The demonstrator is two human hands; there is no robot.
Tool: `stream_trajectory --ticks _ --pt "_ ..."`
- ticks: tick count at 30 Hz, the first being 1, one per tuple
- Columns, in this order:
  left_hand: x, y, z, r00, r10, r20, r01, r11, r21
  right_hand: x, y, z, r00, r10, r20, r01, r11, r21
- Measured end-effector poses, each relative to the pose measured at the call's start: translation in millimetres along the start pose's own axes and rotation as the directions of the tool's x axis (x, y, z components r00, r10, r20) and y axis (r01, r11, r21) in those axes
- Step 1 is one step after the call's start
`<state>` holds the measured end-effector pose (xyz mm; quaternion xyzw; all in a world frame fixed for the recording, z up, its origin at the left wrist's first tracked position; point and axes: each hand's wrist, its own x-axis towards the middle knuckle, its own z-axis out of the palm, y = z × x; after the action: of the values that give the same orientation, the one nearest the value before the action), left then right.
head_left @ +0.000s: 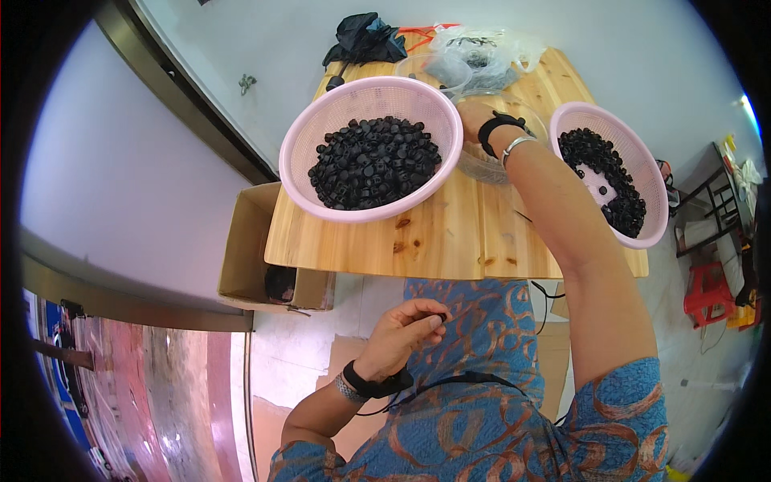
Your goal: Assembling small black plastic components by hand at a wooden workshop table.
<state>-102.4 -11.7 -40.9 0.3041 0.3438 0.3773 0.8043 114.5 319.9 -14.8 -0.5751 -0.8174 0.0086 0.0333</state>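
1. A pale wooden plank table (450,241) fills the middle of the view, its near edge just in front of the person's lap in blue patterned cloth
2. An open brown cardboard box (250,249) stands on the floor against the table's left corner
3. A large round pink plastic basket with a latticed wall (299,145) sits on the left part of the table, holding a heap of small black plastic caps (373,161)
4. A second round pink plastic basket (654,189) sits at the table's right edge, tilted in this view, with more small black caps lying along its upper and right side and bare pink bottom showing in the middle
5. A clear round plastic bowl (482,165) stands between the two baskets, touching or nearly touching both
6. Behind it lie a clear plastic bag (490,52) with dark contents and a crumpled black bag (365,38), at the far end of the table
7. The right hand (475,116) reaches over the clear bowl's far rim; its fingers are hidden behind the large basket, so whether they grip anything cannot be told
8. The left hand (401,329) hovers over the lap, below the table edge, fingers curled together and pinching one small black cap (442,318) at the fingertips
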Motion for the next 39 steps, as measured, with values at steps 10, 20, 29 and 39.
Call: stream_trajectory --ticks 10,20,29,39 --pt "4.7 -1.9 15.4 0.993 0.119 0.0 -0.118 0.986 -0.117 -42.2 -12.2 -57.1 0.964 0.217 0.15 -0.264 0.802 0.535" --pt "8.4 -2.2 38.8 0.987 0.158 0.033 -0.154 0.981 -0.116 -68.8 10.5 -74.1 0.962 0.253 0.099 -0.194 0.382 0.904" --pt "7.4 -14.2 42.2 0.988 0.153 0.034 -0.147 0.98 -0.134 -95.2 17.3 -80.6 0.961 0.277 0.005 -0.106 0.351 0.93" --pt "10.3 -12.7 45.1 0.982 0.181 0.058 -0.171 0.975 -0.143 -111.1 22.9 -88.0 0.957 0.281 -0.077 -0.022 0.333 0.943"
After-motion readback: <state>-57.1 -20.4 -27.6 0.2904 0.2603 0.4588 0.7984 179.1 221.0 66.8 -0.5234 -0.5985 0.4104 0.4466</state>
